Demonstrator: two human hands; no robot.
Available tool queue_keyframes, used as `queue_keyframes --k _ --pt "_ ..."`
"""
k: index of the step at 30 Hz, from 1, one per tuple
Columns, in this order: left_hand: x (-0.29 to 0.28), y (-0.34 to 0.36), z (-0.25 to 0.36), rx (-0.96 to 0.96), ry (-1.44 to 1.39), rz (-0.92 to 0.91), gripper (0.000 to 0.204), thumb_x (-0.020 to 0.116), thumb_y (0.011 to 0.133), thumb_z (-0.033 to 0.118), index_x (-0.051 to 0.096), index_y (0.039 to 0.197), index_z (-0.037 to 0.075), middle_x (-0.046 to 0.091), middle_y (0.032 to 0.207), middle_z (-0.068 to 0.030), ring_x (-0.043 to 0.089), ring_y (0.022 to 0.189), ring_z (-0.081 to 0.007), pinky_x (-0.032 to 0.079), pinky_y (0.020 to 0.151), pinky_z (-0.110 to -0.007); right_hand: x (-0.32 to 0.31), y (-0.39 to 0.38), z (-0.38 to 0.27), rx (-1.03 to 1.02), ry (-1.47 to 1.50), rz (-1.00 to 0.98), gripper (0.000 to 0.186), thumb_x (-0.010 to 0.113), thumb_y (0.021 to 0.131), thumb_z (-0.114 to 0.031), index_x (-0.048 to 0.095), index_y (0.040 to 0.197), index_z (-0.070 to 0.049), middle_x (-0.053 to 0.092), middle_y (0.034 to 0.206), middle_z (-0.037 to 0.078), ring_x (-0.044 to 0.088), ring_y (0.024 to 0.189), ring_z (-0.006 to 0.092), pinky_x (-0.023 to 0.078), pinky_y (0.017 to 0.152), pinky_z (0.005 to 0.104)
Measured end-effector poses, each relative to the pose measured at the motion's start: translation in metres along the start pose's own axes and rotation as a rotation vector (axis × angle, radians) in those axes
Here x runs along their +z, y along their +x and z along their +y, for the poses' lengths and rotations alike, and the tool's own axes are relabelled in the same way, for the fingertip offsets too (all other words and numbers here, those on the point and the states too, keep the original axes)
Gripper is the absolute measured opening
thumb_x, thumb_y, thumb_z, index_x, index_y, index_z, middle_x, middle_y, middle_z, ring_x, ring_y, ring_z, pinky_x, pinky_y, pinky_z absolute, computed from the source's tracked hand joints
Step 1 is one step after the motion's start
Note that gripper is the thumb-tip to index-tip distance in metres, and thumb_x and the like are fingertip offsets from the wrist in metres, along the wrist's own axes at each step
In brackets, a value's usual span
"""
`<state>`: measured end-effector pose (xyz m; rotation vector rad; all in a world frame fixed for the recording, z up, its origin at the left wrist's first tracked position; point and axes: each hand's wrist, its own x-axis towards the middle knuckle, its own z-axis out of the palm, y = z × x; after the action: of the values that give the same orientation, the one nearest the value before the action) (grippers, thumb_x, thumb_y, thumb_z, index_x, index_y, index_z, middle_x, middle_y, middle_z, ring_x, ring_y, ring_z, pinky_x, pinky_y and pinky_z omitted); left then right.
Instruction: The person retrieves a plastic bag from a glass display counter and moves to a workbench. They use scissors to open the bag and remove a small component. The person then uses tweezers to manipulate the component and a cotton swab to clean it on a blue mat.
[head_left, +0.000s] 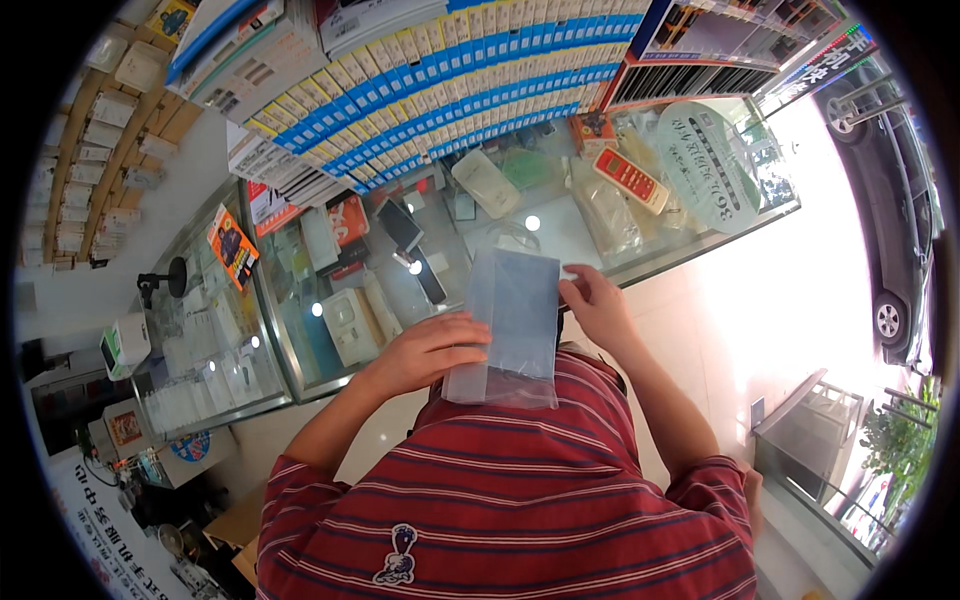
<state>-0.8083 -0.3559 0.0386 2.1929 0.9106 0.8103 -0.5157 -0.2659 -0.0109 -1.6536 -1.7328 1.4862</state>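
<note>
A translucent, pale blue-grey plastic sleeve point(515, 320) lies upright in the middle of the head view, in front of my striped red shirt, with a crinkled clear lower end. My left hand point(430, 348) grips its left side, fingers laid across the front and thumb out of sight. At the upper right edge, my right hand point(600, 305) holds the sleeve with bent fingers, their tips partly hidden. Just beyond the sleeve is a glass display counter point(370, 365), with a dark phone point(400, 225) visible through or on it.
Stacked blue-and-white boxes point(450, 80) cover the counter's back. A red handheld device point(630, 180), an orange leaflet point(233, 245) and a round sign point(705, 165) sit around it. At right, a metal-framed case point(810, 435) stands by the bright doorway; a car point(870, 250) is outside.
</note>
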Motion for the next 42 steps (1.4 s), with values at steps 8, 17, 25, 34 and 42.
queue_keyframes --k 8,17,25,34,42 --pt "0.022 -0.022 -0.002 0.033 0.174 0.045 0.028 0.070 0.080 0.007 0.067 0.107 0.013 0.066 0.122 -0.0031 0.061 0.119 -0.0267 0.048 0.105 -0.045 0.020 0.029 -0.044 -0.854 -0.511 0.069 0.051 0.060 0.076 0.004 0.064 0.125 -0.011 0.062 0.128 0.007 0.057 0.117 0.0286 0.047 0.100 0.0397" --pt "0.031 -0.028 -0.003 -0.032 0.162 0.313 0.026 0.068 0.081 0.008 0.068 0.106 0.006 0.069 0.117 -0.0090 0.064 0.113 -0.0296 0.052 0.099 -0.043 0.025 0.056 -0.033 -0.907 -0.538 -0.162 0.051 0.056 0.076 0.004 0.067 0.123 -0.013 0.060 0.138 0.004 0.054 0.122 0.0293 0.044 0.104 0.0425" --pt "0.001 0.003 -0.006 -0.037 0.006 0.369 0.021 0.066 0.084 0.006 0.068 0.105 0.005 0.070 0.110 -0.0099 0.067 0.105 -0.0306 0.054 0.093 -0.043 0.005 0.081 -0.034 -0.895 -0.351 -0.377 0.063 0.048 0.069 0.010 0.067 0.125 -0.013 0.058 0.140 0.007 0.052 0.122 0.0331 0.040 0.107 0.0433" --pt "-0.027 0.029 0.023 -0.737 -0.416 0.674 0.027 0.066 0.097 0.023 0.067 0.110 0.000 0.067 0.088 -0.0005 0.054 0.075 -0.0067 0.045 0.066 -0.025 0.019 0.051 -0.023 0.227 1.293 -1.208 0.077 0.057 0.099 -0.049 0.029 0.154 -0.002 0.043 0.150 0.012 0.048 0.134 0.0254 0.039 0.112 0.0426" --pt "0.038 -0.053 0.066 -1.029 -0.797 1.178 0.028 0.062 0.101 0.026 0.067 0.110 0.001 0.067 0.096 0.0002 0.059 0.087 -0.0064 0.046 0.075 -0.024 0.072 0.004 -0.046 0.316 0.658 -1.262 0.059 0.075 0.085 -0.006 0.049 0.138 0.001 0.061 0.129 0.012 0.060 0.118 0.0237 0.049 0.102 0.0376"
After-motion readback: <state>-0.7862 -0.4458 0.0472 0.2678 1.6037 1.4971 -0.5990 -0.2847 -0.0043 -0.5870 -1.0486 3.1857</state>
